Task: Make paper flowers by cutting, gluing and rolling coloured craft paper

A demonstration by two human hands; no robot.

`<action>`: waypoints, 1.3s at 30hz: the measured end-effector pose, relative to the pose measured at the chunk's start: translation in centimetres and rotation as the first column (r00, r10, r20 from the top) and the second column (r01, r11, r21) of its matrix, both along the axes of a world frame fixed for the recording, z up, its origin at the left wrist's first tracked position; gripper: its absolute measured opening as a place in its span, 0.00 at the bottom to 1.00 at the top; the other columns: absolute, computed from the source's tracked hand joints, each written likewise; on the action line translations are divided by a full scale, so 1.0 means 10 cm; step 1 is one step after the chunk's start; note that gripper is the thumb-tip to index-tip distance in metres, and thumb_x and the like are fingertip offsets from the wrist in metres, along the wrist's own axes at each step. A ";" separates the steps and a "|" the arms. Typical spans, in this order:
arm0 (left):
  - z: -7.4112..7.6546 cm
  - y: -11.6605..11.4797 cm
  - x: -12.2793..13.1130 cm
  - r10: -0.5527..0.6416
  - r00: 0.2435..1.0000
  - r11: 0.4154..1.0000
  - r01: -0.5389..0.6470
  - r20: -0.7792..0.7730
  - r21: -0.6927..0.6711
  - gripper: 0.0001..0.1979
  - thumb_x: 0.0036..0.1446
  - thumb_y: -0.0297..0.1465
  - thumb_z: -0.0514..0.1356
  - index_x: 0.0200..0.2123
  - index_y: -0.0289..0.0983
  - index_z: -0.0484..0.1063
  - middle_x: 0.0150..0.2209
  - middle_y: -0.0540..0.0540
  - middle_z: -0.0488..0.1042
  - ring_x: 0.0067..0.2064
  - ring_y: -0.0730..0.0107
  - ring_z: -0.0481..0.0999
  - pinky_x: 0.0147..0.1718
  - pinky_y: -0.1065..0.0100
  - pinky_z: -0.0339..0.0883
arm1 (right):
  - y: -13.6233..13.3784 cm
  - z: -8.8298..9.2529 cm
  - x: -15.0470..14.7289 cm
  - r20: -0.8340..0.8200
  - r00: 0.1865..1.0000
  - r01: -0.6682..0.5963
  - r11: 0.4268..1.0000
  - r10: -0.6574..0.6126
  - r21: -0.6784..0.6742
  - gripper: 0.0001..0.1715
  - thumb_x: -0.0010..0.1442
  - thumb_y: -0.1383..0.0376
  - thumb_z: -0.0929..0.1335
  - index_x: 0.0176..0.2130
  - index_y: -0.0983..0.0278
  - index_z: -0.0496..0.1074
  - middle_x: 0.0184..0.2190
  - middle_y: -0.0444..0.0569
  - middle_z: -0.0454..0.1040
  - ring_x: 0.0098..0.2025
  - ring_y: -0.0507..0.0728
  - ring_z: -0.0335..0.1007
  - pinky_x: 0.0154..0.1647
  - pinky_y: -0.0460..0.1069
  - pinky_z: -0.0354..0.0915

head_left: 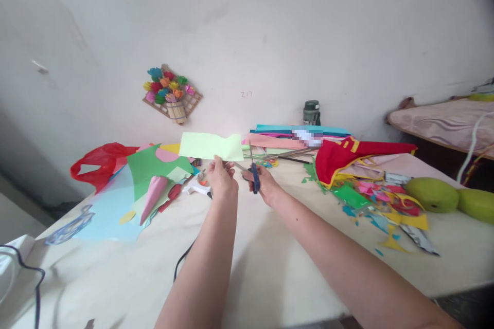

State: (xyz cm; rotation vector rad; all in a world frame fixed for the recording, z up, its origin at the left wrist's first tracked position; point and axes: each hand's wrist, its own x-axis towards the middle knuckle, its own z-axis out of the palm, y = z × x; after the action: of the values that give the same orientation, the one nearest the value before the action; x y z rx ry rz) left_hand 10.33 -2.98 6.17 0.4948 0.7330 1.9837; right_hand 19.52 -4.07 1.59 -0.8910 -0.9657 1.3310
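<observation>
My left hand (222, 177) is closed in a pinch on the lower edge of a pale green paper strip (210, 146), held up above the table. My right hand (262, 182) is closed round the blue handles of a pair of scissors (252, 172), whose blades point up toward the right end of the strip. Both hands are close together over the middle of the cream table (250, 252).
Green, pink and light blue paper pieces (150, 180) and a red plastic bag (98, 162) lie left. A white glue gun (196, 187) rests near my left hand. Stacked coloured sheets (293, 136), red cloth (347, 157), paper scraps (382, 205) and two green fruits (434, 194) lie right. A paper flower decoration (172, 93) hangs on the wall.
</observation>
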 end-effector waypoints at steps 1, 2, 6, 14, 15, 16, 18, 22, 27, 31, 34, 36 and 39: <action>0.02 0.02 -0.04 0.017 1.000 1.000 -0.017 0.021 0.005 0.09 0.50 0.31 0.57 0.26 0.36 0.57 0.17 0.56 0.62 0.17 0.80 0.66 0.13 0.80 0.51 | 0.00 0.00 0.01 -0.005 0.998 -0.058 0.998 0.058 0.000 0.27 0.37 0.62 0.73 0.36 0.62 0.59 0.19 0.36 0.62 0.17 0.47 0.57 0.17 0.44 0.57; 0.03 0.04 -0.07 0.041 0.998 0.999 -0.041 0.039 0.002 0.08 0.51 0.30 0.57 0.26 0.36 0.57 0.17 0.55 0.63 0.18 0.80 0.67 0.13 0.80 0.54 | -0.01 0.00 0.01 -0.001 0.995 -0.102 0.995 0.102 -0.002 0.28 0.37 0.62 0.74 0.35 0.62 0.59 0.19 0.36 0.62 0.17 0.47 0.58 0.17 0.44 0.59; 0.01 0.12 -0.19 0.121 0.987 0.993 -0.120 0.102 -0.018 0.08 0.54 0.27 0.54 0.25 0.35 0.57 0.19 0.52 0.66 0.23 0.78 0.72 0.21 0.79 0.65 | -0.06 0.01 0.01 0.046 0.966 -0.253 0.967 0.254 -0.024 0.27 0.38 0.60 0.74 0.34 0.62 0.59 0.22 0.38 0.65 0.18 0.46 0.60 0.18 0.44 0.61; -0.11 0.17 -0.30 0.177 0.965 0.983 -0.182 0.192 0.011 0.11 0.51 0.22 0.56 0.24 0.35 0.55 0.23 0.53 0.65 0.26 0.79 0.73 0.34 0.73 0.72 | -0.13 0.02 0.08 -0.121 0.830 -0.549 0.836 0.545 -0.006 0.26 0.47 0.45 0.65 0.37 0.62 0.60 0.24 0.42 0.67 0.22 0.51 0.65 0.28 0.53 0.66; -0.11 0.17 -0.31 0.190 0.963 0.981 -0.196 0.189 0.010 0.11 0.51 0.21 0.56 0.24 0.35 0.55 0.23 0.53 0.65 0.27 0.79 0.73 0.35 0.73 0.72 | -0.13 0.03 0.10 -0.146 0.809 -0.576 0.817 0.569 -0.008 0.26 0.47 0.45 0.65 0.37 0.62 0.60 0.24 0.42 0.67 0.23 0.52 0.66 0.29 0.54 0.66; -0.11 0.16 -0.32 0.203 0.961 0.978 -0.209 0.186 0.011 0.11 0.50 0.21 0.57 0.24 0.35 0.55 0.24 0.53 0.66 0.27 0.79 0.73 0.35 0.72 0.72 | -0.13 0.03 0.11 -0.160 0.794 -0.595 0.804 0.587 -0.004 0.26 0.48 0.46 0.65 0.36 0.62 0.60 0.24 0.43 0.68 0.24 0.53 0.67 0.31 0.55 0.66; -0.12 0.15 -0.34 0.219 0.958 0.974 -0.226 0.185 0.016 0.11 0.50 0.21 0.57 0.24 0.36 0.55 0.24 0.53 0.66 0.27 0.78 0.73 0.35 0.71 0.73 | -0.14 0.03 0.13 -0.169 0.775 -0.618 0.786 0.609 0.003 0.24 0.49 0.48 0.65 0.36 0.63 0.61 0.24 0.44 0.69 0.25 0.54 0.68 0.33 0.56 0.66; -0.16 0.14 -0.32 0.204 0.962 0.977 -0.212 0.182 0.026 0.10 0.50 0.21 0.56 0.24 0.36 0.55 0.23 0.52 0.67 0.27 0.77 0.74 0.34 0.70 0.72 | -0.15 0.05 0.14 -0.143 0.796 -0.595 0.804 0.588 -0.007 0.19 0.51 0.52 0.65 0.36 0.63 0.61 0.25 0.45 0.70 0.25 0.54 0.68 0.33 0.55 0.65; -0.25 0.09 -0.21 0.111 0.992 0.994 -0.112 0.062 0.001 0.09 0.49 0.25 0.58 0.26 0.36 0.56 0.22 0.50 0.69 0.26 0.72 0.75 0.29 0.70 0.70 | -0.15 0.08 0.11 -0.126 0.847 -0.523 0.852 0.516 -0.028 0.18 0.53 0.53 0.64 0.37 0.63 0.61 0.25 0.45 0.70 0.24 0.53 0.67 0.32 0.55 0.66; -0.28 0.06 -0.16 0.094 0.996 0.995 -0.094 -0.007 -0.015 0.11 0.47 0.28 0.59 0.27 0.36 0.55 0.23 0.50 0.70 0.26 0.72 0.75 0.28 0.71 0.68 | -0.12 0.07 0.11 -0.095 0.879 -0.471 0.882 0.467 -0.031 0.19 0.52 0.52 0.65 0.37 0.63 0.62 0.24 0.44 0.68 0.23 0.52 0.66 0.29 0.53 0.67; -0.28 0.05 -0.15 0.086 0.996 0.996 -0.086 -0.037 -0.012 0.11 0.47 0.30 0.59 0.28 0.36 0.56 0.24 0.50 0.70 0.27 0.72 0.75 0.28 0.70 0.68 | -0.10 0.06 0.11 -0.050 0.906 -0.422 0.906 0.421 -0.035 0.21 0.51 0.51 0.65 0.38 0.63 0.62 0.24 0.44 0.68 0.22 0.51 0.65 0.28 0.52 0.67; -0.29 0.05 -0.13 0.075 0.996 0.997 -0.075 -0.054 0.005 0.11 0.46 0.30 0.59 0.28 0.36 0.56 0.24 0.50 0.69 0.27 0.71 0.75 0.29 0.70 0.68 | -0.09 0.06 0.11 -0.037 0.911 -0.412 0.911 0.411 -0.028 0.21 0.51 0.51 0.65 0.37 0.63 0.62 0.24 0.44 0.68 0.22 0.50 0.64 0.26 0.52 0.68; -0.30 0.05 -0.11 0.063 0.995 0.998 -0.061 -0.081 0.024 0.12 0.45 0.31 0.60 0.27 0.36 0.56 0.23 0.50 0.69 0.28 0.71 0.75 0.30 0.69 0.67 | -0.10 0.07 0.11 -0.030 0.914 -0.404 0.915 0.404 -0.016 0.20 0.52 0.51 0.65 0.37 0.63 0.62 0.24 0.44 0.67 0.22 0.50 0.64 0.25 0.51 0.68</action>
State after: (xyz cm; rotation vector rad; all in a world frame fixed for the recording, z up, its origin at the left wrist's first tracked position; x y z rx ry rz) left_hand 9.23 -2.52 3.13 0.5748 0.7872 2.0409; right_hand 20.58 -5.03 2.28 -0.7083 -1.1590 1.7010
